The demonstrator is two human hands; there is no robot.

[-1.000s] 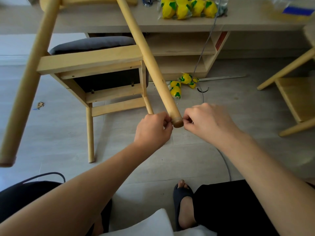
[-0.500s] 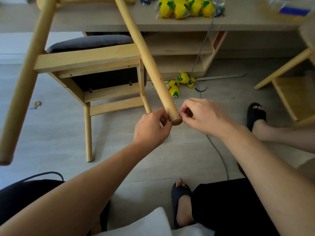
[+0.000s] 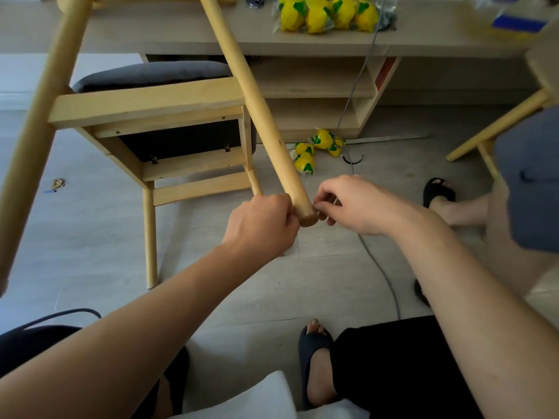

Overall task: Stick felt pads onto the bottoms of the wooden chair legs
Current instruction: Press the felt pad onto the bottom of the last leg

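A light wooden chair (image 3: 145,101) is tipped back, so its legs point toward me. One round leg (image 3: 263,122) slants down to the middle of the view, and a tan felt pad (image 3: 308,219) sits on its tip. My left hand (image 3: 263,228) grips the leg's end from the left, thumb by the pad. From the right, my right hand (image 3: 360,204) has curled fingertips pinching at the pad's edge. A second leg (image 3: 36,131) runs down the far left, its tip cut by the frame edge.
Behind the chair stands a wooden desk (image 3: 423,40) holding yellow packets (image 3: 326,13); more yellow packets (image 3: 314,149) lie on the floor beside a grey cable (image 3: 384,276). Another person's legs and black slipper (image 3: 438,192) stand at the right, near another wooden chair (image 3: 499,128). My slippered foot (image 3: 314,358) is below.
Another person has stepped in at the right and come closer. My hands stay at the leg tip, and the right fingers have shifted slightly on the pad.
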